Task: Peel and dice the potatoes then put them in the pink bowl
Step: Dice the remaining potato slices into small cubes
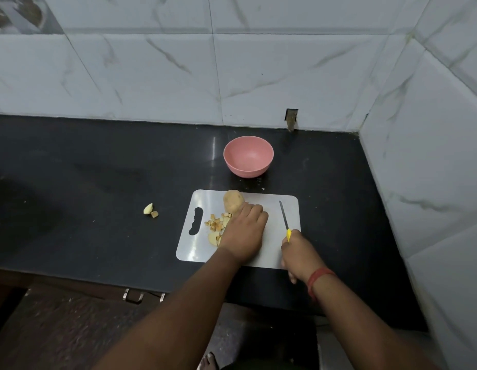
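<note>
Left hand [244, 231] rests fingers on the potato [233, 201] on the cutting board [272, 209]; right hand [298, 253] grips the knife [285, 218]; pink bowl [248, 157] sits behind.

The left hand [244, 231] is reaching forward, palm down, fingers curled over something hidden beneath them. The right hand [298, 253] is closing its grip, red band behind at the wrist.

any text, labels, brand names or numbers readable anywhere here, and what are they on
None: no readable text shows in this view.
Round pink plastic bowl: plain, no mark visible.
White plastic cutting board: plain, no print.
Yellow-handled knife, held by the right hand: no brand visible on the blade.
White marbled wall tiles: veining only, no lettering.
Black stone counter: no markings.
</note>
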Available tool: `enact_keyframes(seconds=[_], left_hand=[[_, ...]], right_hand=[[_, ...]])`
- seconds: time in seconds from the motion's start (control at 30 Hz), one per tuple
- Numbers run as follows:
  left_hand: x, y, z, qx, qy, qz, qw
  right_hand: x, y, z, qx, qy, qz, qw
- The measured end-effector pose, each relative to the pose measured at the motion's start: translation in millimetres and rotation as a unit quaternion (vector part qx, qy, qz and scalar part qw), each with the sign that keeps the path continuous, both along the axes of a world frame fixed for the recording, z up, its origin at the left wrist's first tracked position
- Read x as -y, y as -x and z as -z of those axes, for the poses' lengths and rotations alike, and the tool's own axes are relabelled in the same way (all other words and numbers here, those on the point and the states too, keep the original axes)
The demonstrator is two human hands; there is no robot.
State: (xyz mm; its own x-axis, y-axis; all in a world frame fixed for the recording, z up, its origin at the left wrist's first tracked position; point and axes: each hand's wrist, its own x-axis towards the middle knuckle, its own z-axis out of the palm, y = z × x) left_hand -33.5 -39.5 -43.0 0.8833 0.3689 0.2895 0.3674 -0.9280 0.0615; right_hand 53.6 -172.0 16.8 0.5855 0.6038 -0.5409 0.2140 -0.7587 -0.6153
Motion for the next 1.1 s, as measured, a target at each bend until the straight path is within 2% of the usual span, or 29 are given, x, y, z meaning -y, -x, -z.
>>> enact_keyframes(seconds=[0.1,0.2,0.27,0.43,0.53,0.83,1.1], left_hand=[[-2.8,26.5,-1.1,0.062,0.040,-0.102,0.992],[-10.8,60.3,-0.8,0.063,0.061,-0.222,0.971],[-15.9,82.8,1.3,0.056,0.074,-0.252,0.963],[-18.1,112.1,6.1,-0.022,0.101,-0.222,0.970],[-19.3,112.8,6.0,-0.040,0.117,-0.219,0.968],[-22.7,105.5,-4.0,-0.003,0.256,-0.216,0.942],[-21.2,97.0,1.9,0.018,0.246,-0.199,0.948]], right_hand=[[-4.4,4.5,3.4,-0.007,-0.001,0.003,1.000],[-12.0,9.5,6.3,-0.011,0.000,0.012,1.000],[-18.5,13.3,7.1,-0.011,-0.002,0.013,1.000],[-30.8,25.6,5.6,-0.013,-0.005,0.012,1.000],[-34.9,34.1,8.8,-0.010,-0.010,0.013,1.000],[-40.4,50.6,10.1,-0.013,-0.015,0.020,1.000],[-40.3,50.7,7.3,-0.006,-0.016,0.035,0.999]])
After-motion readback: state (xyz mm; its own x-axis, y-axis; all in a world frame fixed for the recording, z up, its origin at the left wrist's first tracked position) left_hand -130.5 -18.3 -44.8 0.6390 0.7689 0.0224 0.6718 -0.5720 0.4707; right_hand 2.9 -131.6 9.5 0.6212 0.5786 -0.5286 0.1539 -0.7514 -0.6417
